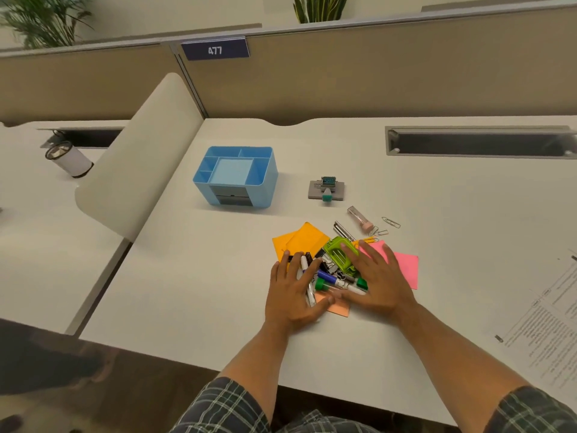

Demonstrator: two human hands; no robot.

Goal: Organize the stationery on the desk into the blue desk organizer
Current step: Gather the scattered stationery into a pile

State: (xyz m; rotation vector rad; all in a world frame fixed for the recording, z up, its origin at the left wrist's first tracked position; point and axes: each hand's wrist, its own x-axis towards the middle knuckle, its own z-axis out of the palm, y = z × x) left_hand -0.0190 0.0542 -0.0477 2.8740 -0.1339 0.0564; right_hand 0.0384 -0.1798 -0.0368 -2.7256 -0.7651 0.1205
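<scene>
The blue desk organizer (237, 178) stands on the white desk, left of centre, its compartments showing nothing inside. In front of me lies a heap of stationery: markers (331, 281), black binder clips, a green hole punch (338, 253), orange sticky notes (301, 240) and pink sticky notes (406, 265). My left hand (293, 292) lies flat on the heap's left side with straight fingers over the markers. My right hand (374, 279) lies flat on its right side, over the pink notes and against the punch. Both hands bracket the heap.
A grey and teal stamp-like tool (327, 189) sits right of the organizer. A clear tube with a pink cap (360, 217) and loose paper clips (387, 225) lie behind the heap. Printed papers (549, 320) lie at the right. A curved divider (140, 164) rises at the left.
</scene>
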